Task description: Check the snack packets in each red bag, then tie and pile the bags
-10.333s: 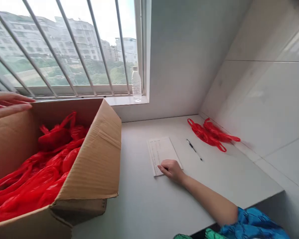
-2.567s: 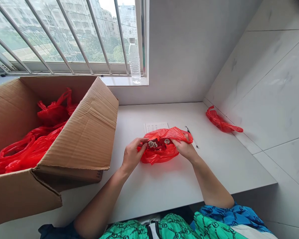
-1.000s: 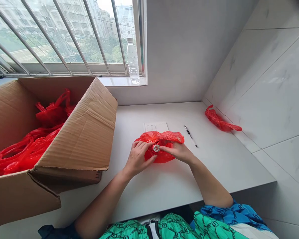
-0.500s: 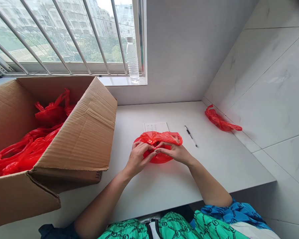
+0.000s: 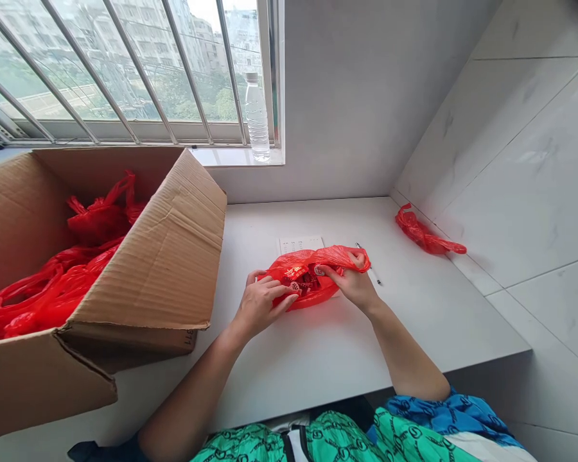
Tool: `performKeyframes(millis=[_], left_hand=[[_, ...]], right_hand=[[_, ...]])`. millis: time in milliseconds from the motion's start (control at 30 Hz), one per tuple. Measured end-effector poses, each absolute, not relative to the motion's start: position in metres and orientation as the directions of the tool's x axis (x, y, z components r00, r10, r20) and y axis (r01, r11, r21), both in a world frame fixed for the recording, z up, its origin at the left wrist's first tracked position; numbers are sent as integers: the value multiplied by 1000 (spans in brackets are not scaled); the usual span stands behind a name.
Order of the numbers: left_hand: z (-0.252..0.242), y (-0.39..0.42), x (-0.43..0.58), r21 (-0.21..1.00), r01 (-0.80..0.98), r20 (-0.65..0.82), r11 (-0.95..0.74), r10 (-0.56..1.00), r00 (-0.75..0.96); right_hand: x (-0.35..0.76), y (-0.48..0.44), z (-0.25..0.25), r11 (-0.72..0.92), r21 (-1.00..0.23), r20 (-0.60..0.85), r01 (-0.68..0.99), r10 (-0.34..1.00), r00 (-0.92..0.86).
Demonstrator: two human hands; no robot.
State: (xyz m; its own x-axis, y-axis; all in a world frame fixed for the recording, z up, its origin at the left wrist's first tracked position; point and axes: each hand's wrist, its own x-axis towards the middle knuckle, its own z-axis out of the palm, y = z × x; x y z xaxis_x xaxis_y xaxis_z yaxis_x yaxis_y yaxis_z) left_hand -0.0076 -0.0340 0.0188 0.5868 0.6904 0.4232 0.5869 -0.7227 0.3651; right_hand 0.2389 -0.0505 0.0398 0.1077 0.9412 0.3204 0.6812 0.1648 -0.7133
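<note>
A small red plastic bag point(image 5: 313, 273) lies on the white counter point(image 5: 318, 346) in front of me, its mouth pulled apart. Small wrapped items with white labels show inside it. My left hand point(image 5: 262, 303) pinches the bag's near left edge. My right hand point(image 5: 349, 281) grips the right edge and handle, lifted a little. A sheet of paper point(image 5: 301, 244) lies partly under the bag, and a pen point(image 5: 373, 274) pokes out beside my right hand.
A large open cardboard box point(image 5: 164, 269) full of red plastic bags point(image 5: 62, 282) stands at the left. Another red bag point(image 5: 421, 234) lies by the tiled wall at the right. A water bottle point(image 5: 257, 119) stands on the window sill.
Half a second ago both hands met at the bag's middle; now they have drawn apart, the right one pulling the edge up and right, so the mouth gapes wider.
</note>
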Motion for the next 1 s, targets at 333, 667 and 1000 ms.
performKeyframes(millis=[333,667,1000], left_hand=[[19,-36,-4,376,523,423,-764,644,637],[21,-36,-4,338,553,562,-761,635,530],[27,-35,-15,312,546,646,-777,595,478]], right_hand=[[238,-43,36,264,-454,402,851,913,-69],[247,-38,22,197,-299,525,934,851,-12],[256,-96,89,319,-681,137,659,940,-314]])
